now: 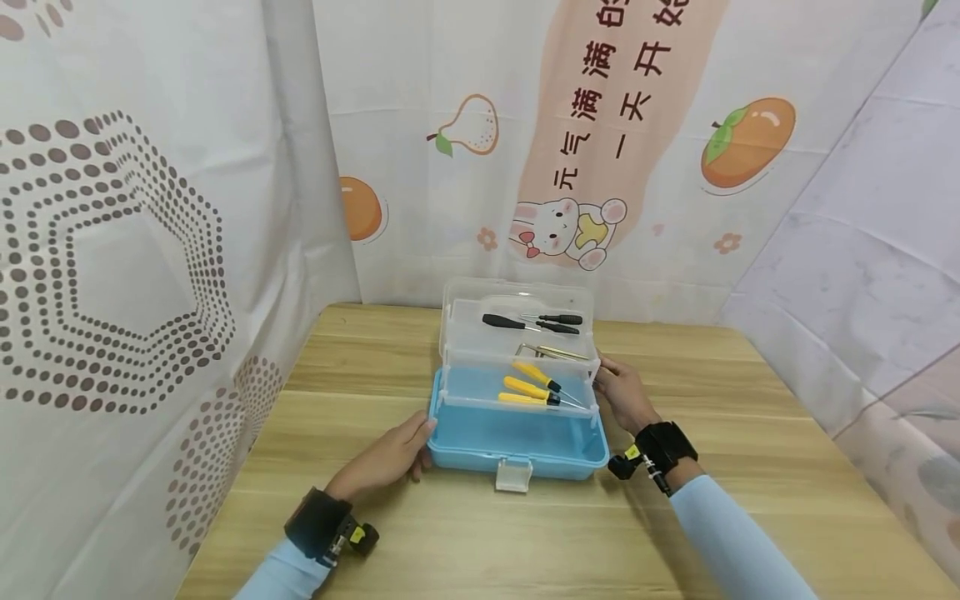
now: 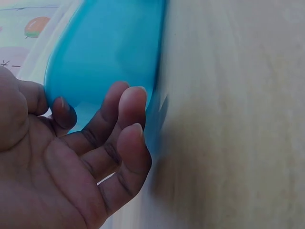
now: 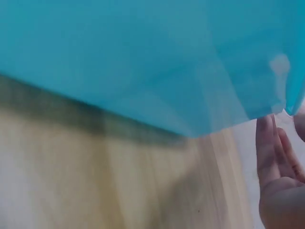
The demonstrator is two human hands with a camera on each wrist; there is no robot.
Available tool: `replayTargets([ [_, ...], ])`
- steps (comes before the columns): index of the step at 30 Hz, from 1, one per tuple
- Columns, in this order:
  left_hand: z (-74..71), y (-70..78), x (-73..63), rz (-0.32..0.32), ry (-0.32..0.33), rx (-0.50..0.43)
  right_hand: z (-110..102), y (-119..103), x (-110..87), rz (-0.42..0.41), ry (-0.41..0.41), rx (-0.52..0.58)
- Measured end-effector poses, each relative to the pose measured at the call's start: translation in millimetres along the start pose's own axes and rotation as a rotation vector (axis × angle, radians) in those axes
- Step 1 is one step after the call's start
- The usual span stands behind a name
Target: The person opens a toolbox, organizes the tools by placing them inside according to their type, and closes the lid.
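Observation:
A blue toolbox (image 1: 468,460) stands on the table with its translucent lid (image 1: 510,290) raised and two clear trays folded up behind its hollow. In the upper tray (image 1: 467,337) lie black-handled screwdrivers (image 1: 504,322) and brass-coloured L-shaped keys (image 1: 561,353). Three yellow-handled screwdrivers (image 1: 527,387) rest on the lower tray (image 1: 472,385). My left hand (image 1: 390,454) grips the box's left side, thumb at the rim and curled fingers (image 2: 131,107) against the outer wall. At the back right corner my right hand (image 1: 624,396) holds the box, its fingers (image 3: 267,143) outside the wall.
A white latch (image 1: 513,477) hangs at the box's front. The wood-grained table (image 1: 735,400) spreads around it, and a printed curtain (image 1: 420,250) runs along the table's back edge. Another patterned curtain (image 1: 135,275) hangs at the left.

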State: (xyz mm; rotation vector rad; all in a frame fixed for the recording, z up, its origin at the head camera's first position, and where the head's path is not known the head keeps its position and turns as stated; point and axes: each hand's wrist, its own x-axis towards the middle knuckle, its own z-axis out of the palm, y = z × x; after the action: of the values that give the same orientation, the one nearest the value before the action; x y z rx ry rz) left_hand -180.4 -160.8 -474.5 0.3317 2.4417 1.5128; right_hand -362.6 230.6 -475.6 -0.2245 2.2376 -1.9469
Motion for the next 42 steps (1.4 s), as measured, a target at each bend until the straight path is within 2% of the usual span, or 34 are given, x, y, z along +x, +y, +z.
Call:
replayTargets([
  [8, 3.7, 3.2, -0.7, -0.007, 0.039, -0.027, -3.2, -6.4, -14.2, -0.108, 0.126, -0.016],
  [15, 6.2, 6.4, -3.3, -0.005, 0.051, -0.098, -7.0, -8.2, -27.8, -0.199, 0.179, -0.083],
  [18, 5.0, 5.8, -3.9, -0.016, 0.059, -0.117, -8.1, -5.9, -34.9, -0.299, 0.165, -0.176],
  [25, 2.7, 3.0, -2.6, -0.042, 0.045, -0.126, -8.2, 1.0, -47.5, -0.568, 0.145, -0.529],
  [34, 5.5, 3.2, -3.1, -0.045, 0.057, -0.117, -7.3, 3.8, -53.5, -0.830, 0.156, -0.760],
  [37, 4.8, 4.3, -4.2, -0.041, 0.073, -0.101, -5.7, 3.4, -56.6, -0.819, 0.142, -0.790],
  [42, -1.7, 8.0, -8.4, -0.032, 0.064, -0.089, -3.9, -0.3, -62.7, -0.719, 0.113, -0.773],
])
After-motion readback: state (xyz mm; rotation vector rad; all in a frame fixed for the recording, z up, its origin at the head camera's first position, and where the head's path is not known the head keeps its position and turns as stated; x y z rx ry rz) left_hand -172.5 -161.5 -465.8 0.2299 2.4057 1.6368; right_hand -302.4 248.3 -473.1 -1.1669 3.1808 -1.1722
